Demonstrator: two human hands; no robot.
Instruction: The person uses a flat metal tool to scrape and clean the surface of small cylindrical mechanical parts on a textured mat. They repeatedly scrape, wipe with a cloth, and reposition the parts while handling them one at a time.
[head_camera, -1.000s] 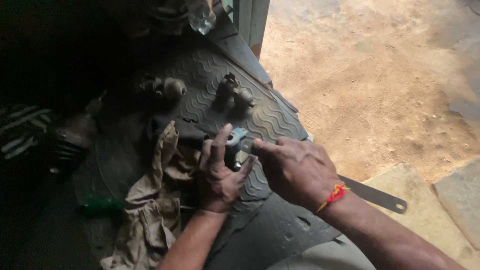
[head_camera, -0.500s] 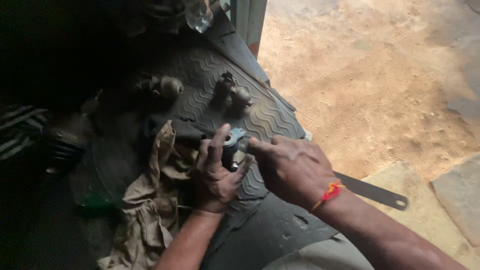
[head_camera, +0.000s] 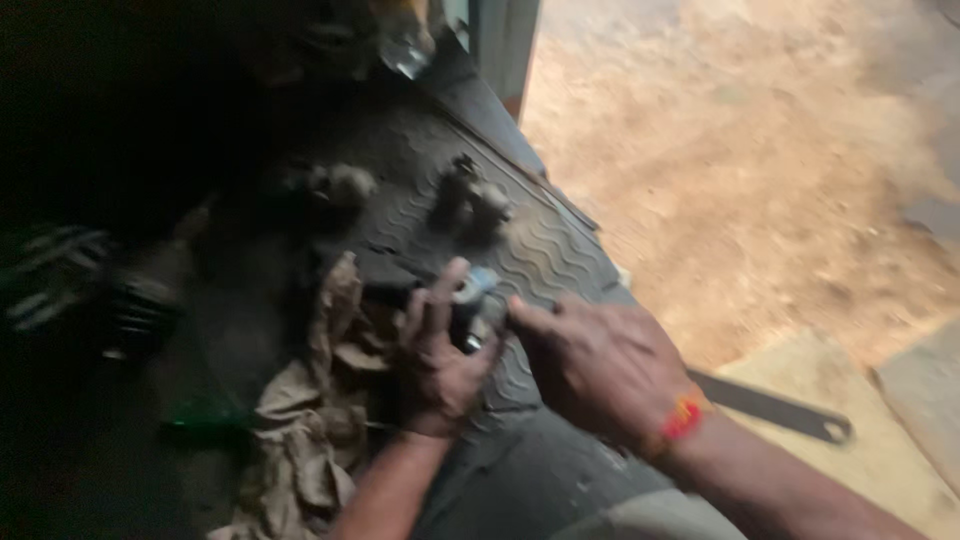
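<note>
1. Hands meet at the centre of the view, over a dark ribbed mat (head_camera: 560, 250) on a vehicle floor.
2. Our left hand (head_camera: 440, 360) has its fingers clenched around a small metal part (head_camera: 472, 305), thumb raised at 12 o'clock; we judge this grip steadies the part.
3. Our right hand (head_camera: 600, 365) comes in from 4 o'clock, its fingers pinched against the part's end, apparently to work on it.
4. The part sits between both hands, just above the mat. Its long axis seems to run from 7 to 1 o'clock; blur hides which end leads.
5. A tan rag (head_camera: 310, 420) lies at 8 o'clock, two metal fittings (head_camera: 470, 205) at 12 o'clock, and a flat bar (head_camera: 775, 408) at 4 o'clock.
</note>
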